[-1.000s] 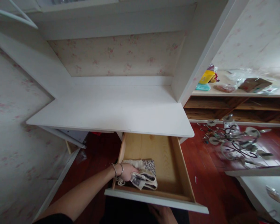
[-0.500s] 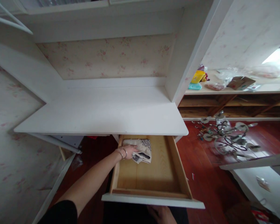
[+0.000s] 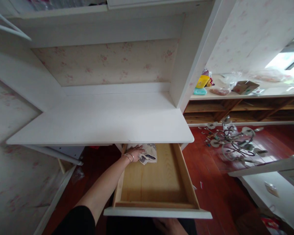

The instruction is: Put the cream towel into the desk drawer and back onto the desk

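My left hand [image 3: 136, 153], with bangles on the wrist, reaches into the open wooden drawer [image 3: 159, 182] and grips a folded cream cloth [image 3: 150, 153] with dark patterns. The cloth lies at the drawer's back left corner, partly hidden under the white desk top [image 3: 107, 122]. My right hand [image 3: 170, 226] shows only partly at the bottom edge, below the drawer's white front; its fingers are hidden.
A floral-papered wall backs the desk alcove. To the right stands a wooden shelf [image 3: 245, 109] with a yellow box [image 3: 202, 81], a cardboard box [image 3: 245, 87] and plastic bags. A metal chandelier [image 3: 232, 142] lies on the red wood floor. A white furniture piece [image 3: 274, 189] is at lower right.
My left hand has pushed the folded cloth from the drawer's front to its back left corner, under the desk top. The view has shifted slightly.
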A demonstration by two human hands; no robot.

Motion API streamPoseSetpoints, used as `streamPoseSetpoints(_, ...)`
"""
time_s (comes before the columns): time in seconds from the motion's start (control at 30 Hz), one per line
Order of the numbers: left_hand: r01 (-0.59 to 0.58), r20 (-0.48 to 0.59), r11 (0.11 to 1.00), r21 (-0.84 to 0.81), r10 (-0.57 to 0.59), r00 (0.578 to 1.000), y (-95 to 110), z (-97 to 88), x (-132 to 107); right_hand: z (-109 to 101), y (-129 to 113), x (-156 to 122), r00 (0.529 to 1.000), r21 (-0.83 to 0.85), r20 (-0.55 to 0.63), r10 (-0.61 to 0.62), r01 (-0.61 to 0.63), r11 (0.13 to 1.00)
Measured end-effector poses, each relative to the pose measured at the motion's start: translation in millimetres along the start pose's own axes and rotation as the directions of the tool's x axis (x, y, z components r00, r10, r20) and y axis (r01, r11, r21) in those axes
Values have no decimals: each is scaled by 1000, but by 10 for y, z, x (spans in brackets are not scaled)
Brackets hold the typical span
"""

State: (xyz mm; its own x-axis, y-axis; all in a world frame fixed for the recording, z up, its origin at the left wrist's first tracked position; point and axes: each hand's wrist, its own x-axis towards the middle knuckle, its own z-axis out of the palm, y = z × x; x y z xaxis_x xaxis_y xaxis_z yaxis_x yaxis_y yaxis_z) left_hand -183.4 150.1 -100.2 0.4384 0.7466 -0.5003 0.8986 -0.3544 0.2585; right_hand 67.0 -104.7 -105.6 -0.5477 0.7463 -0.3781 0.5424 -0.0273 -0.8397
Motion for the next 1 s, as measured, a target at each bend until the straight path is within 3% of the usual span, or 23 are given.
streamPoseSetpoints(0.17,-54,71,998,14,53,996,230,125,92,-78,-47,-27,998,51,43,-47,44,998)
streamPoseSetpoints(0.43,-182,87,983,19,180,980,1065,126,595,7,27,-18,1000,53,21,2,-3,999)
streamPoseSetpoints(0.53,-174,107,985,4,173,979,1254,69,736,29,58,-12,1000,102,1,23,-23,994)
streamPoseSetpoints(0.77,-173,156,985,-24,174,972,1250,47,739,4,70,-13,997,119,41,58,-63,991)
streamPoseSetpoints(1.0,-227,213,973,-29,228,950,1290,123,414,0,30,-39,998,159,4,61,-60,985)
